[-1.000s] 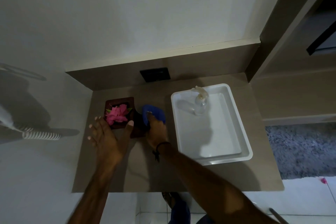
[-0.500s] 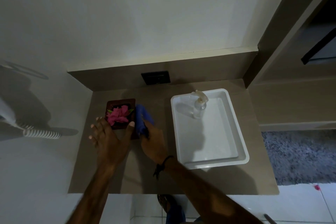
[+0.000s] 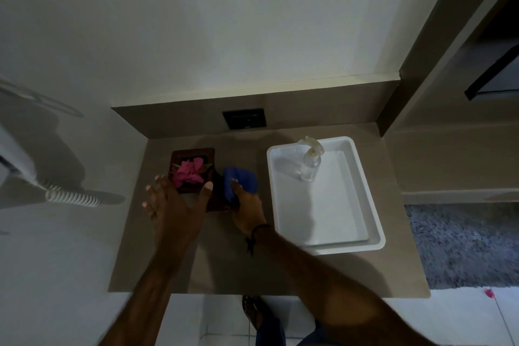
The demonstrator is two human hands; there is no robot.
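A dark brown square pot (image 3: 193, 154) with pink flowers (image 3: 189, 172) stands on the brown counter (image 3: 179, 261). My left hand (image 3: 174, 205) grips the pot's near side, thumb on its right corner and fingers spread along its left. My right hand (image 3: 247, 211) holds a blue cloth (image 3: 243, 181) bunched against the pot's right side. The pot's near wall is hidden behind my left hand.
A white tray (image 3: 373, 205) lies on the right of the counter with a clear pump bottle (image 3: 309, 161) standing in its far end. A black socket plate (image 3: 243, 118) sits on the back panel. A coiled white cord (image 3: 71, 198) hangs at left. My sandalled foot (image 3: 254, 312) shows below the counter edge.
My right hand has slid the blue cloth back and forth along the pot's right side. My left hand has kept its hold on the pot.
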